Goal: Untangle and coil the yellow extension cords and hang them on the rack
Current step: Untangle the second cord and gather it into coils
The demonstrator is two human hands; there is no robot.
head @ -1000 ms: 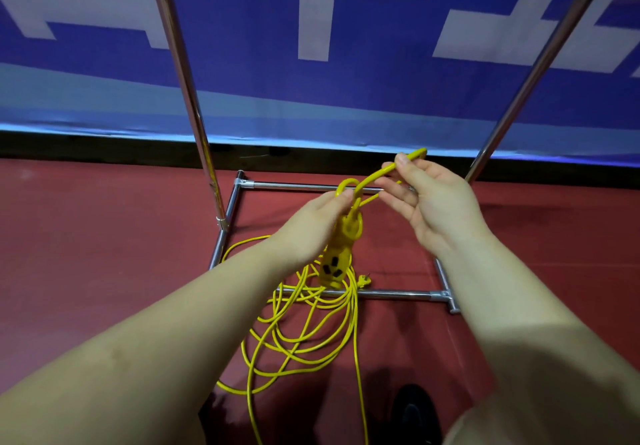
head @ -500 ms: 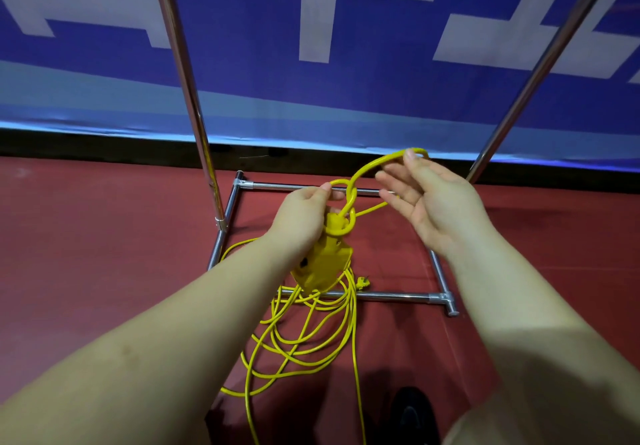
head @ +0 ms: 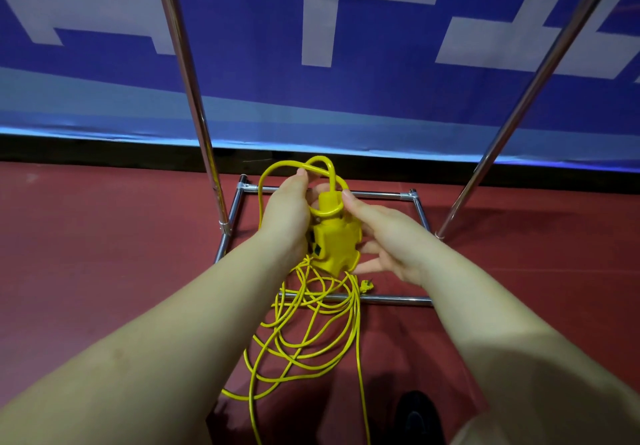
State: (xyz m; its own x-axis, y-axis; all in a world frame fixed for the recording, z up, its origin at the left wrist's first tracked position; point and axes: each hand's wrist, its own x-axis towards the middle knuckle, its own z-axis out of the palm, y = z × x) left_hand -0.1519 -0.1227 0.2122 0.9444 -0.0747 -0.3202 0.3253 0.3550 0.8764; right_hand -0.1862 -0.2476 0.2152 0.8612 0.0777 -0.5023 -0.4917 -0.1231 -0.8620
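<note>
At bottom center, loose yellow cord lay tangled on red floor. Mid-frame, our left hand pinched a cord loop; right hand w/ fingers curled round the yellow socket block. Beyond, rack base & uprights.

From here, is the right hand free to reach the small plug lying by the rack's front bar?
Probably yes. The plug lies on the floor just below the right hand, with nothing between them. But that hand is cradling the socket block, so it would have to let go first.
</note>
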